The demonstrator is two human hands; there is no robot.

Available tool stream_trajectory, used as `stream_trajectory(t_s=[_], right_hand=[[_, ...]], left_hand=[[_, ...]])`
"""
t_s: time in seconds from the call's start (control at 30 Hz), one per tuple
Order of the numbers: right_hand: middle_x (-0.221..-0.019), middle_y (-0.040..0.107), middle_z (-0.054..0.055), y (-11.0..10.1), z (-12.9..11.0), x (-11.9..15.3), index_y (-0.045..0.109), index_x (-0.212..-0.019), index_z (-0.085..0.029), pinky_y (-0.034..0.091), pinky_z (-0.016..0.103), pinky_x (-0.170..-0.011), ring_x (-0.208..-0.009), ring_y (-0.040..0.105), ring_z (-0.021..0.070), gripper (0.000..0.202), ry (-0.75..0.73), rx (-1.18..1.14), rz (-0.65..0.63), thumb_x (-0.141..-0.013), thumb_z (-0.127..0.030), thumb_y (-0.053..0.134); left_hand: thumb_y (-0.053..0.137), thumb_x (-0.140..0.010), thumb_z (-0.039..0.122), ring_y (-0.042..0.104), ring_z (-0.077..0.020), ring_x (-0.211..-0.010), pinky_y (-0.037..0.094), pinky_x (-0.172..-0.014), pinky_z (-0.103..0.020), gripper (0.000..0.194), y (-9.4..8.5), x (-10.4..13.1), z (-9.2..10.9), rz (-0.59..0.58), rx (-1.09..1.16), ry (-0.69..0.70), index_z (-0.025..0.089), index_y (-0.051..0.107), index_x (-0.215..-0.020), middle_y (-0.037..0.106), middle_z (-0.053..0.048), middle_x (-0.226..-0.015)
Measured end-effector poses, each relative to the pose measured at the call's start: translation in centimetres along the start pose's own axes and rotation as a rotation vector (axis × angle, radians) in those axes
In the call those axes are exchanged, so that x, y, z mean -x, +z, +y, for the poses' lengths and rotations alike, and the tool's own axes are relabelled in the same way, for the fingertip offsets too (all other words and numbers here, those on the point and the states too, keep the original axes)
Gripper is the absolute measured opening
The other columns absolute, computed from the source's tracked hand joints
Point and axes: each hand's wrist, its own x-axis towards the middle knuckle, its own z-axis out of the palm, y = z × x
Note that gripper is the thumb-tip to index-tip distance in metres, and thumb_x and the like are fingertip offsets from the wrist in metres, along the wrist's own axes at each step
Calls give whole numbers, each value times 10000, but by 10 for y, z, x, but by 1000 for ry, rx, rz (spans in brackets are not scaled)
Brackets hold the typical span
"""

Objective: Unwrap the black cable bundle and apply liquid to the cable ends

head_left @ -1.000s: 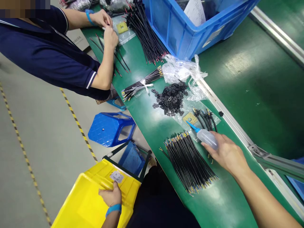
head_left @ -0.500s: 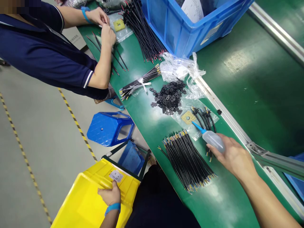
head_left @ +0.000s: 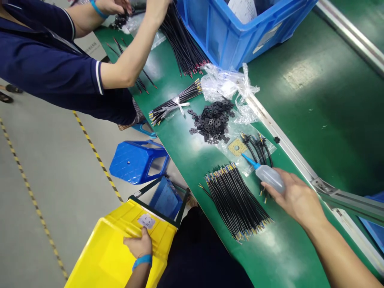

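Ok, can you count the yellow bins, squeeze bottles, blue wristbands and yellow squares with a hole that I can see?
Yellow bin: 1
Squeeze bottle, in the right hand: 1
Blue wristbands: 2
Yellow square with a hole: 1
Total: 5

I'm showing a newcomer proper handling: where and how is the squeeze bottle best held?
Probably hold the squeeze bottle around its translucent body, coming from the rear, as the right hand does: the body is broad and rounded, while the slim blue nozzle tapers away toward the yellow sponge.
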Motion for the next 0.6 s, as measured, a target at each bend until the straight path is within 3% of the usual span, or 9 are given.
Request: stream_trajectory(t_s=[0.17, 0.4, 0.5, 0.6], right_hand=[[-1125, 730, 156, 0, 0, 1, 622, -1368, -154, 618, 438, -721, -898, 732, 330, 672, 19, -15, 4, -1004, -693, 452], [-1174, 717, 189, 2, -2, 3, 633, -1357, -150, 600, 547, -851, -1011, 712, 406, 766, 80, -216, 26, -960, -778, 445], [-1128, 732, 147, 10, -5, 6, 664, -1302, -188, 602, 537, -858, -950, 720, 367, 798, 247, -462, 66, -813, -818, 641], [-1058, 732, 105, 19, -11, 10, 662, -1245, -200, 617, 527, -834, -888, 721, 324, 848, 390, -725, 217, -638, -769, 824]], left_hand=[[659, -743, 550, 613, -571, -1266, 530, -1049, -654, 917, -2, 2, 5, -8, 22, -27, -42, 433, -1406, 602, -391, -1338], [668, -740, 529, 643, -546, -1231, 552, -1025, -629, 907, -3, 2, 4, -7, 34, -20, -25, 435, -1418, 633, -360, -1303], [664, -741, 533, 639, -551, -1235, 546, -1033, -633, 917, -1, 2, 2, 2, 29, -13, -31, 428, -1425, 628, -364, -1314], [660, -745, 546, 632, -557, -1245, 544, -1034, -636, 933, 1, 0, 0, 16, 22, 1, -41, 422, -1430, 616, -377, -1326]])
